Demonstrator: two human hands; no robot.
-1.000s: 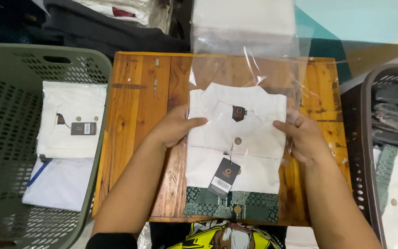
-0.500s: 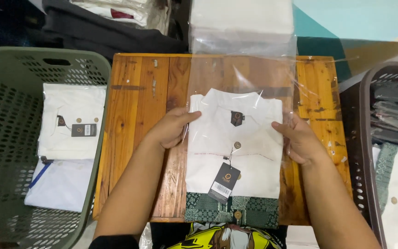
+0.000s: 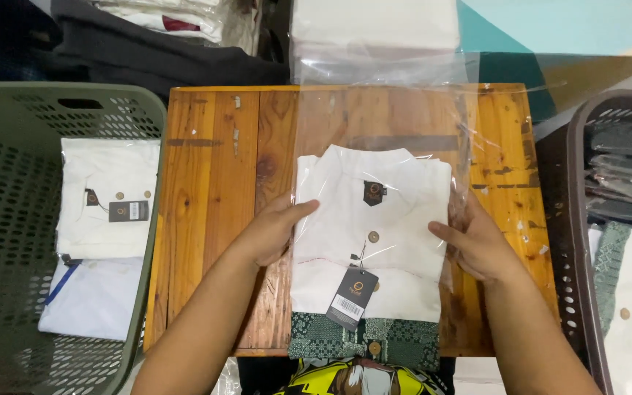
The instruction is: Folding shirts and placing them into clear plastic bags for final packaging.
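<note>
A folded white shirt point(image 3: 374, 219) with a dark chest patch, buttons, a hanging dark tag and a green patterned hem lies on the wooden table point(image 3: 213, 190). Its upper half sits inside the mouth of a clear plastic bag point(image 3: 382, 117) that stretches away across the table. My left hand point(image 3: 276, 230) grips the shirt's left edge together with the bag film. At the shirt's right edge, my right hand point(image 3: 473, 241) holds shirt and film in the same way.
A green plastic basket point(image 3: 9, 219) at the left holds bagged white shirts point(image 3: 107, 197). A dark basket point(image 3: 594, 219) at the right holds folded grey and white garments. A stack of clear bags point(image 3: 374, 29) and dark cloth lie beyond the table's far edge.
The shirt has slid away from me, further into the clear bag. Both hands stay on its two side edges.
</note>
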